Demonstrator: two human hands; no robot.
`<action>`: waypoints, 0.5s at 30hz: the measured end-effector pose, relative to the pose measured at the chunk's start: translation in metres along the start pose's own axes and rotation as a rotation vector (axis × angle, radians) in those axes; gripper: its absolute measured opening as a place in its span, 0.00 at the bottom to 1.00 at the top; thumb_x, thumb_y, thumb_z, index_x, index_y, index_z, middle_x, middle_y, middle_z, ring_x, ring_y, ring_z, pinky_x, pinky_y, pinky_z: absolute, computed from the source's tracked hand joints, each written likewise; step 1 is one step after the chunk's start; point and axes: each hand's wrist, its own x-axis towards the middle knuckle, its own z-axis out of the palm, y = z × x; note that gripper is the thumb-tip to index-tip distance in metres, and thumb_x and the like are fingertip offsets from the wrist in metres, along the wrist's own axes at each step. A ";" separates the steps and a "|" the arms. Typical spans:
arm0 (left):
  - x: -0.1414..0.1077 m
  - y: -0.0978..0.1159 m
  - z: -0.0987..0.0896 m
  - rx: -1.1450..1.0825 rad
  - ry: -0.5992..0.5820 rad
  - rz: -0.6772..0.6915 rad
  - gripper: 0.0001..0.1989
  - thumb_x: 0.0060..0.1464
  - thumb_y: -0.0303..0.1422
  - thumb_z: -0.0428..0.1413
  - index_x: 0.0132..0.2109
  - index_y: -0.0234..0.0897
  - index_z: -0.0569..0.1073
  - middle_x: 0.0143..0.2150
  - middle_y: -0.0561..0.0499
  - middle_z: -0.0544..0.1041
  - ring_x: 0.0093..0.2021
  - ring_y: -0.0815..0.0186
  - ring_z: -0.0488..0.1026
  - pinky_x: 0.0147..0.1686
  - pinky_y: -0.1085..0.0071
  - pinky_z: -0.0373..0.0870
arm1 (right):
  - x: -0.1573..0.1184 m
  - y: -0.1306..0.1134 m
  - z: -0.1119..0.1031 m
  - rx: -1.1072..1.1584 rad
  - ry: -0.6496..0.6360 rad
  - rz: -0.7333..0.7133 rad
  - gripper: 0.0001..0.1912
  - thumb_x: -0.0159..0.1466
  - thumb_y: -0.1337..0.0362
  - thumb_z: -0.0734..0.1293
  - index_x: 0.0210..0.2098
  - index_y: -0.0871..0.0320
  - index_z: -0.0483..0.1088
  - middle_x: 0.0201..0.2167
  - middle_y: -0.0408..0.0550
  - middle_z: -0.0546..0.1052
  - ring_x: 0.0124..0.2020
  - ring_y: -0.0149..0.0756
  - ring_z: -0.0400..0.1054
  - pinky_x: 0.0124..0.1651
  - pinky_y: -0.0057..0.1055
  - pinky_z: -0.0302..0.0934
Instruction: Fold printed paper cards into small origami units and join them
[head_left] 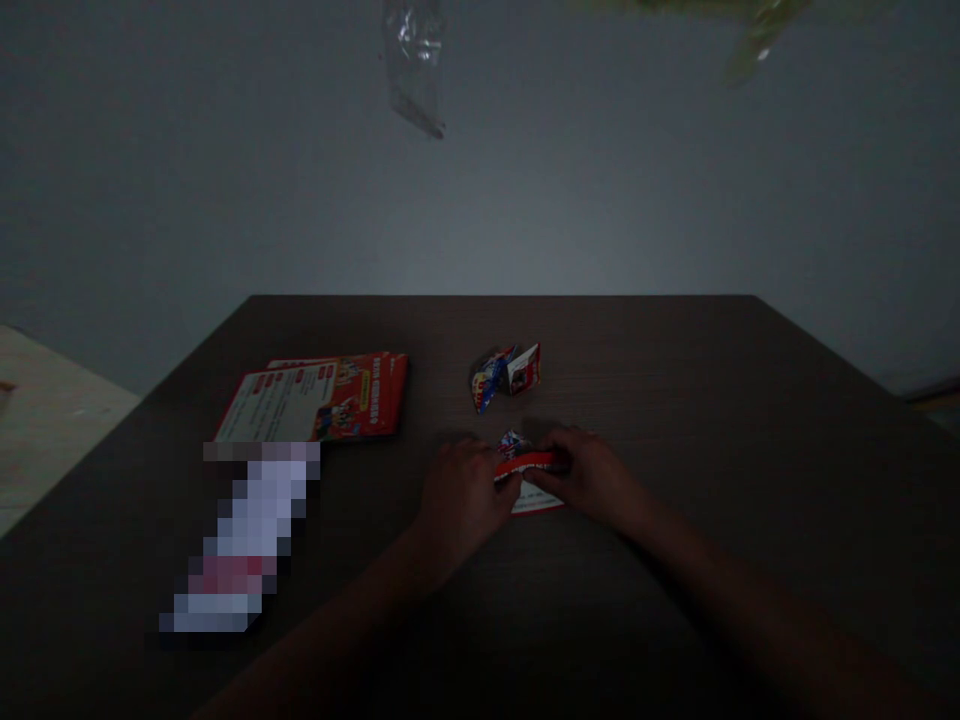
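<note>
Between my two hands is a red-and-white printed paper sheet [537,498], with a red edge folded up across it. My left hand [466,490] grips its left side, thumb and fingers pinching the red fold. On the other side my right hand [589,475] pinches the right end of the same fold. Part of the sheet is hidden under the fingers. Just beyond the hands stands a folded paper piece [504,374] in blue, red and white, bent into angled flaps.
To the left lies a stack of red-and-white printed sheets [322,400]. Nearer me is a blurred-out pixelated device-like object [247,530]. The dark wooden table [712,390] meets a pale wall [600,180], where a clear plastic bag [416,70] hangs.
</note>
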 end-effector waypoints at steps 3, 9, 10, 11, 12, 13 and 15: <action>0.001 0.000 0.000 0.008 -0.007 -0.025 0.13 0.56 0.40 0.51 0.36 0.36 0.75 0.34 0.46 0.76 0.37 0.58 0.72 0.36 0.63 0.65 | 0.000 -0.002 -0.001 0.018 -0.017 0.048 0.10 0.55 0.60 0.70 0.35 0.58 0.70 0.29 0.45 0.75 0.29 0.35 0.68 0.32 0.29 0.58; 0.002 -0.002 0.000 0.008 -0.030 -0.068 0.14 0.55 0.41 0.51 0.37 0.38 0.76 0.36 0.46 0.76 0.39 0.59 0.71 0.39 0.64 0.63 | 0.002 -0.006 -0.004 0.005 -0.029 0.131 0.14 0.53 0.58 0.71 0.37 0.58 0.70 0.31 0.46 0.76 0.30 0.35 0.69 0.33 0.30 0.59; 0.002 -0.003 0.000 0.008 -0.035 -0.076 0.14 0.55 0.42 0.51 0.36 0.38 0.76 0.36 0.46 0.77 0.39 0.59 0.71 0.38 0.64 0.63 | 0.002 -0.006 -0.005 0.001 -0.027 0.141 0.15 0.53 0.58 0.71 0.37 0.58 0.70 0.31 0.46 0.76 0.30 0.36 0.70 0.33 0.30 0.59; 0.002 -0.003 -0.001 0.008 -0.042 -0.083 0.14 0.55 0.42 0.51 0.36 0.38 0.77 0.36 0.46 0.77 0.39 0.59 0.71 0.38 0.64 0.63 | 0.002 -0.006 -0.005 -0.005 -0.026 0.151 0.15 0.53 0.57 0.71 0.37 0.58 0.70 0.31 0.46 0.76 0.30 0.36 0.70 0.34 0.30 0.59; 0.003 -0.003 -0.002 0.009 -0.050 -0.091 0.15 0.54 0.43 0.52 0.36 0.38 0.77 0.35 0.46 0.77 0.39 0.59 0.71 0.38 0.64 0.63 | 0.002 -0.007 -0.006 -0.010 -0.027 0.159 0.16 0.53 0.56 0.71 0.38 0.57 0.70 0.30 0.45 0.76 0.30 0.36 0.70 0.34 0.30 0.59; 0.003 -0.004 -0.003 0.010 -0.059 -0.101 0.15 0.54 0.43 0.52 0.35 0.38 0.77 0.35 0.46 0.77 0.38 0.59 0.71 0.38 0.65 0.62 | 0.002 -0.007 -0.006 -0.017 -0.029 0.167 0.17 0.53 0.55 0.71 0.38 0.57 0.70 0.30 0.45 0.76 0.31 0.37 0.70 0.35 0.31 0.59; 0.003 -0.005 -0.005 0.009 -0.082 -0.111 0.16 0.54 0.44 0.52 0.35 0.38 0.77 0.34 0.46 0.77 0.38 0.59 0.72 0.38 0.65 0.62 | 0.002 -0.008 -0.008 -0.033 -0.033 0.182 0.18 0.52 0.54 0.71 0.38 0.57 0.70 0.30 0.45 0.77 0.32 0.38 0.70 0.35 0.31 0.59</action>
